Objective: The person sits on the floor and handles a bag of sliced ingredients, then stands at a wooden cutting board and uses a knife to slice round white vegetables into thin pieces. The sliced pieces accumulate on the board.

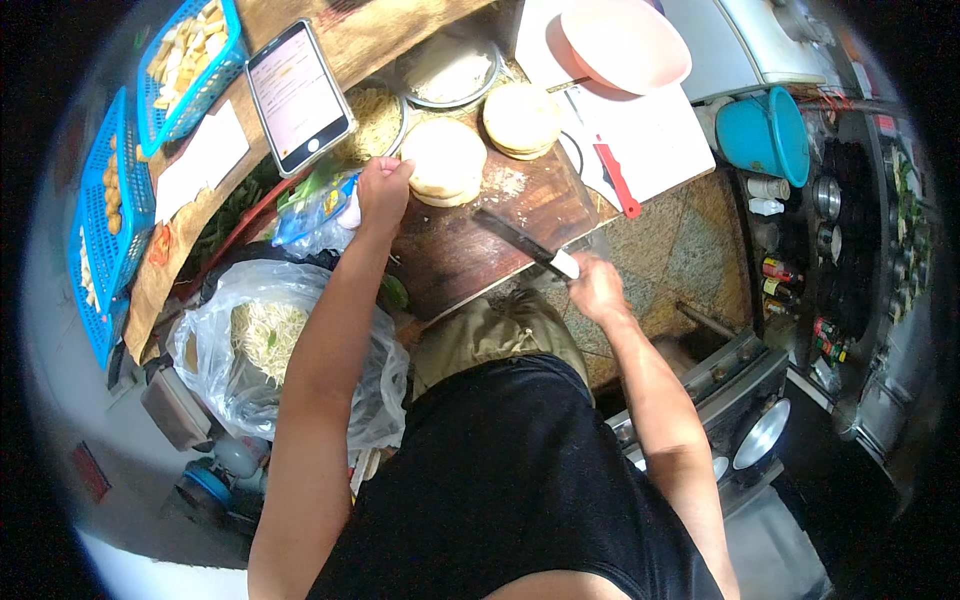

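Note:
My right hand (597, 289) grips the white handle of a knife (517, 236). Its dark blade lies low over the wooden cutting board (450, 259), pointing toward a stack of round, pale flatbreads (444, 159). At the left edge of that stack is my left hand (385, 191), fingers curled in; whether it pinches a flatbread is hidden. A second flatbread stack (522, 120) sits farther back to the right. White crumbs or flour (504, 181) are scattered on the board between the stacks and the blade.
Behind the board stand a bowl of shreds (367, 120) and a metal bowl of white food (450, 71). A phone (300, 97) leans at left, near blue baskets (191, 75). A red-handled tool (616, 176) lies by a pink basin (626, 45). Bean sprouts (268, 337) fill a plastic bag.

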`<state>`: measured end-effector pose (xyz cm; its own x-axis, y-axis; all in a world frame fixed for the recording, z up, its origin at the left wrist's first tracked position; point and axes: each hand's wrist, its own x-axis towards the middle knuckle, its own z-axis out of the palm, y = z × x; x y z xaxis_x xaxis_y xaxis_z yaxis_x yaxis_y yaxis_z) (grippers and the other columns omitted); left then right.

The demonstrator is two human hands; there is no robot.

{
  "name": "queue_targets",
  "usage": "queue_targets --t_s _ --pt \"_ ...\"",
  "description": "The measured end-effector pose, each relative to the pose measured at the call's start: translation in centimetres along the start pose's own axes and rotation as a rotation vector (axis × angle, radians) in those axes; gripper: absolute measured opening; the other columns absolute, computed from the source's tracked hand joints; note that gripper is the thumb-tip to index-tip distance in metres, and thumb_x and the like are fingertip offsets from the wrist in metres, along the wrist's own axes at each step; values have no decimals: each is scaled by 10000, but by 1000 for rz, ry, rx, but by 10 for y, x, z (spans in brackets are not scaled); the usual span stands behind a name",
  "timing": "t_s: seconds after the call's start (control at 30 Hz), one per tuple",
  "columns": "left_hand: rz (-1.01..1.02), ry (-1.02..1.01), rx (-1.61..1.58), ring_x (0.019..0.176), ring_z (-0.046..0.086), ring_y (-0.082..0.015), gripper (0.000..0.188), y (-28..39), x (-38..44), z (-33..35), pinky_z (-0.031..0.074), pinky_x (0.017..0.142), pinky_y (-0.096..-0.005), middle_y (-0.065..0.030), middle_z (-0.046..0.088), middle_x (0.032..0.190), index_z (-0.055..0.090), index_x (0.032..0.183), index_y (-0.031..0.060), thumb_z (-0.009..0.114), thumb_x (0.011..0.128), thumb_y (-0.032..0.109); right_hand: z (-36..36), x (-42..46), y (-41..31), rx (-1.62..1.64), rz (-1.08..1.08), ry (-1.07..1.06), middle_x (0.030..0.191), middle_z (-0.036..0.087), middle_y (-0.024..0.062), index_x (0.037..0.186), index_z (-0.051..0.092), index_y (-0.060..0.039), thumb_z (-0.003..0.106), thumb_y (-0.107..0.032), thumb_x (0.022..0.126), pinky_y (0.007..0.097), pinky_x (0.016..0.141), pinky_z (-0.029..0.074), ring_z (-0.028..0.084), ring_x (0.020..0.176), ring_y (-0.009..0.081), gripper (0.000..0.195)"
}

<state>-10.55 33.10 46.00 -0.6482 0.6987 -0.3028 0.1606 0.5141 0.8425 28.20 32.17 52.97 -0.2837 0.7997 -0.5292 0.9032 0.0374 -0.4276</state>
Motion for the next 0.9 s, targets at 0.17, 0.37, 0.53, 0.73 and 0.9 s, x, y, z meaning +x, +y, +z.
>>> queue_targets --t_s 0.17,0.37,0.53,0.73,0.9 --pt "-132 -44 -220 798 672 -146 315 18 -14 -2 529 716 -282 -82 749 944 707 1052 -21 764 852 216 -21 2 1 -59 94 74 1104 711 218 1063 722 -88 674 -97 852 541 910 536 682 1046 455 217" --pt "-196 -113 -493 744 623 -85 212 28 -30 -15 505 671 -246 -38 722 942 720 1050 -7 678 920 155 -25 4 -13 -141 42 2 1133 696 246 1183 657 -75 720 -215 895 557 929 540 686 1071 458 327" --pt "-212 -31 -392 785 590 -77 176 28 -84 -28 493 716 -253 -20 692 916 721 1016 -7 659 923 129 -32 10 -24 -198 83 -77 1148 715 257 1231 631 -44 722 -222 909 563 940 542 693 1076 461 380" --pt "-470 -95 -451 898 693 -171 271 0 -189 -10 614 719 -315 -95 699 992 664 1145 -73 626 969 130 -35 16 -28 -235 79 -129 1091 738 262 1209 634 -40 712 -187 886 557 936 553 705 1051 464 363" --pt "-580 -109 -541 874 718 -201 360 -45 -207 32 633 703 -323 -126 703 1059 609 1261 -87 653 995 153 -28 19 -20 -246 42 -145 1017 739 269 1131 643 -35 702 -145 849 555 905 563 714 986 473 308"
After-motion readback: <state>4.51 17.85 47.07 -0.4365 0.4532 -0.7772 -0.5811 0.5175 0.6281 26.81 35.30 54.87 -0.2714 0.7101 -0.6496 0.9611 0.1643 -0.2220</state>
